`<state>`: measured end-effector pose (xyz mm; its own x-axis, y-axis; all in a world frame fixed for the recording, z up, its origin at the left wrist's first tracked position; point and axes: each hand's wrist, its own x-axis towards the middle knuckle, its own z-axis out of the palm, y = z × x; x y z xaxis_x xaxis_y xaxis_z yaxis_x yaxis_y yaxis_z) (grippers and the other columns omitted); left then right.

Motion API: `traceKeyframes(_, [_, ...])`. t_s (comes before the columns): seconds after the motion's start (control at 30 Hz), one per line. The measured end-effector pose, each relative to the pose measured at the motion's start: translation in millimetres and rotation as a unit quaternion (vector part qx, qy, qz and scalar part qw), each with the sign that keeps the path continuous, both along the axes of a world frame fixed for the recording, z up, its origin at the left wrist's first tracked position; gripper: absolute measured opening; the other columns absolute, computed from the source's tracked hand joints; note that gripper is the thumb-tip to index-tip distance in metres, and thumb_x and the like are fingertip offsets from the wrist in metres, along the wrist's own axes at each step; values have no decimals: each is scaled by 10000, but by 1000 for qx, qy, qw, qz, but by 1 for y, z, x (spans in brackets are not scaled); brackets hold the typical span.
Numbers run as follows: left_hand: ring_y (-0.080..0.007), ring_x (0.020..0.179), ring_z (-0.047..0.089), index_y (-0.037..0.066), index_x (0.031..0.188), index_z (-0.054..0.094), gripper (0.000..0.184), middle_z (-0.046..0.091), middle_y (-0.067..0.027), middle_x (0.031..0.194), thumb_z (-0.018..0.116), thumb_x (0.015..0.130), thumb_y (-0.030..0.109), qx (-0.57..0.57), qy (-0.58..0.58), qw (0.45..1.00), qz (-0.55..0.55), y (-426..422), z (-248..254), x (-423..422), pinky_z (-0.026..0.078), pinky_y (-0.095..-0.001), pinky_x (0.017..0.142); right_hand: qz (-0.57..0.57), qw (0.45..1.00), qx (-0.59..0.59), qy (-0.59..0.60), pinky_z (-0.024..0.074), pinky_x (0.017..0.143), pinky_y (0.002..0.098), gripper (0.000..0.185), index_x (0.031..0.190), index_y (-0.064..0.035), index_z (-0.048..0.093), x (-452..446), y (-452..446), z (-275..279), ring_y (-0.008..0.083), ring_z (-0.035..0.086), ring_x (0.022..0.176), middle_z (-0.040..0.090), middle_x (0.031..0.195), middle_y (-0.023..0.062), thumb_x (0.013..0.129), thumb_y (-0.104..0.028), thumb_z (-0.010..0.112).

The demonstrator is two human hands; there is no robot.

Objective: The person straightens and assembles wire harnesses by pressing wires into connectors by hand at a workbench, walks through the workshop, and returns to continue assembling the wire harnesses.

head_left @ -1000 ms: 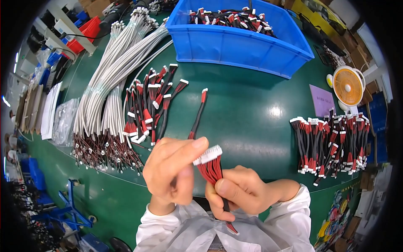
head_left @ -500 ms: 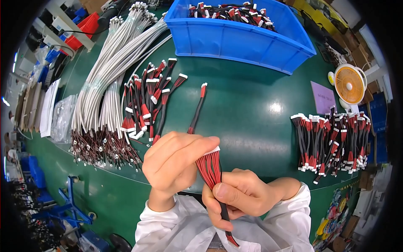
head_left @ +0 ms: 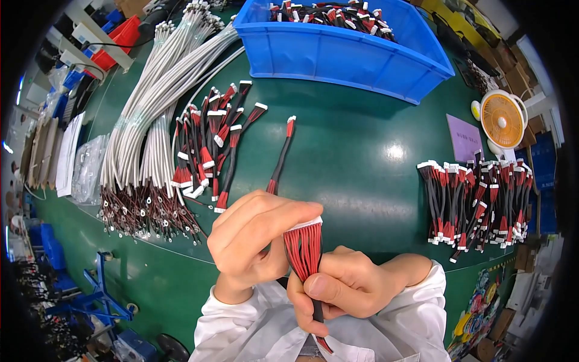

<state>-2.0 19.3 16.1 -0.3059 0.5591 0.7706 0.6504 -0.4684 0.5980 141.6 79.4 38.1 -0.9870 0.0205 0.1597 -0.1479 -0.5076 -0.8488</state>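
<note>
- A green tabletop point(head_left: 356, 169) spreads across the view, curved by the wide lens.
- At its upper left lies a long bundle of white cables point(head_left: 145, 114), their dark red and black wire ends fanned toward the near edge.
- At the top middle sits a blue bin point(head_left: 338, 59) holding many short black-and-red cables point(head_left: 329, 17).
- On the right, a stack of similar cables point(head_left: 476, 199) lies side by side.
- Beside the white bundle is a looser pile of cables point(head_left: 214, 123).
- The left hand point(head_left: 262, 238) is curled, one finger along a white connector point(head_left: 304, 224); its thumb is hidden, so I cannot tell whether it pinches.
- The right hand point(head_left: 341, 286) is closed around the black sleeve of the held cable point(head_left: 304, 253).
- An orange-and-white fan point(head_left: 502, 120) stands at the right.
- The held cable is near the wearer's body, red wires spreading up to its connector.
- A single cable point(head_left: 282, 155) lies just beyond the left hand.
</note>
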Motion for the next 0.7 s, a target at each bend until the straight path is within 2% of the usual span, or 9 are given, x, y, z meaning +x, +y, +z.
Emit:
traceKeyframes(0.3, [-197,504,562,-20,848,657,296,621,-106,669,558,592,-131,9,3,1000,0,0,0,1,405,-265,436,-19,1000,0,2,261,365,211,321,835,27,462,1,-3,-1,50,307,393,582,602,83,1004,-162,264])
traceKeyframes(0.5, [-197,509,566,-17,846,655,282,622,-105,669,579,592,-115,-1,-1,1000,1,0,5,3,409,-265,438,-37,999,16,16,281,367,212,295,826,33,466,1,-4,-5,67,420,428,570,626,88,996,-127,286])
traceKeyframes(0.57, [-196,508,565,-17,847,655,282,623,-105,670,583,592,-113,0,-1,1000,0,0,5,3,409,-265,437,-11,1000,5,11,293,367,215,284,822,36,465,2,-2,-4,83,479,460,565,647,95,993,-113,294])
traceKeyframes(0.7, [-194,507,566,-17,854,653,283,625,-106,673,591,593,-108,2,7,1000,-2,0,4,2,409,-265,436,-15,1000,10,15,294,366,216,285,821,37,465,1,-2,-4,84,478,459,566,650,96,994,-114,296])
